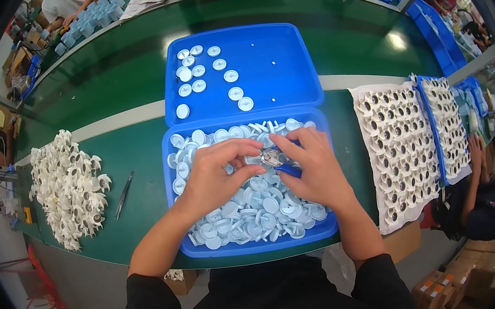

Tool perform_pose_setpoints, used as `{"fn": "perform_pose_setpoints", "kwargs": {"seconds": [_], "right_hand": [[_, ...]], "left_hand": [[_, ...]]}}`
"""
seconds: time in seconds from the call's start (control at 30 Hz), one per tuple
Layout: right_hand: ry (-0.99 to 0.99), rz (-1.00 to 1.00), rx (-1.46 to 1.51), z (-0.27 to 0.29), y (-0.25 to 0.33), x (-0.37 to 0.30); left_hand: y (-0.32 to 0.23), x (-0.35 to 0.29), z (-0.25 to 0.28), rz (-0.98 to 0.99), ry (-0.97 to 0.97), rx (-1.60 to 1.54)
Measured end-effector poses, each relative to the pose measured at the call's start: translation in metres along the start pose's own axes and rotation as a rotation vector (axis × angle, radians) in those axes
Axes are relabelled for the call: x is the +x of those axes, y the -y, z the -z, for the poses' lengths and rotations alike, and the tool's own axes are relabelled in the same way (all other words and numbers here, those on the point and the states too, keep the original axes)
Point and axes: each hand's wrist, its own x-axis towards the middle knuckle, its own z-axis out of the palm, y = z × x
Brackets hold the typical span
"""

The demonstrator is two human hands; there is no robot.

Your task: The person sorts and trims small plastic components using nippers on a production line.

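My right hand [313,162] is wrapped round a pair of blue-handled cutting pliers [271,157], whose metal jaws point left. Pinched between the thumb and fingers of my left hand [218,172] is a pale-blue plastic disc part, mostly hidden by the fingers, right at the jaws. Both hands are over a blue tray [257,249] heaped with pale-blue discs [247,206] that have short stems. Behind it lies a second blue tray [279,85], with several discs [231,76] spread over its left half and a few tiny white bits on its right.
White plastic parts [70,188] are piled at left beside black tweezers [124,194]. Rows of white parts with dark round centres [395,151] stand on a sheet at right. Pale-blue cups [91,20] line the far bench. A co-worker [494,201] is at the right.
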Motion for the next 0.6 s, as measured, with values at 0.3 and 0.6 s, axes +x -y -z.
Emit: {"fn": "perform_pose_setpoints", "kwargs": {"seconds": [0.3,0.6], "right_hand": [[0.005,0.009,-0.001,-0.0013,0.0015,-0.0001],[0.001,-0.015,0.003,-0.0068,0.0050,0.0009]], "left_hand": [[-0.0060,-0.0012,0.0011,0.046,0.013,-0.007],[-0.0085,-0.0001,0.0077,0.000,0.000,-0.001]]}}
